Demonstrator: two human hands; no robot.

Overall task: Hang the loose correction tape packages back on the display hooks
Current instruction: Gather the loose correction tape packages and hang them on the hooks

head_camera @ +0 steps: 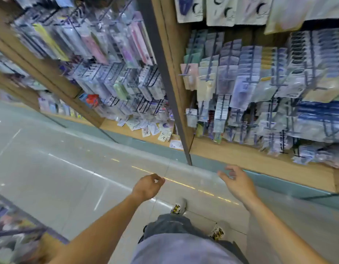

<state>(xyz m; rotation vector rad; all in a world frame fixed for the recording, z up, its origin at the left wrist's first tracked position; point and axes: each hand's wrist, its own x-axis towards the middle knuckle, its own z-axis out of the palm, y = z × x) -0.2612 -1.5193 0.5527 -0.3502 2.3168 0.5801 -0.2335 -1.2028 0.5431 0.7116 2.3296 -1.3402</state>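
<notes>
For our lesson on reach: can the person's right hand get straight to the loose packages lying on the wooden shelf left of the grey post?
Probably yes. The right hand is open and empty, and only bare floor lies between it and the loose packages, which lie uncovered on the shelf. The person would likely need to lean forward.

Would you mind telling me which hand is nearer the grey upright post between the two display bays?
Right. The right hand hangs just right of and below the post's foot; the left hand is farther off, down to its left.
</notes>
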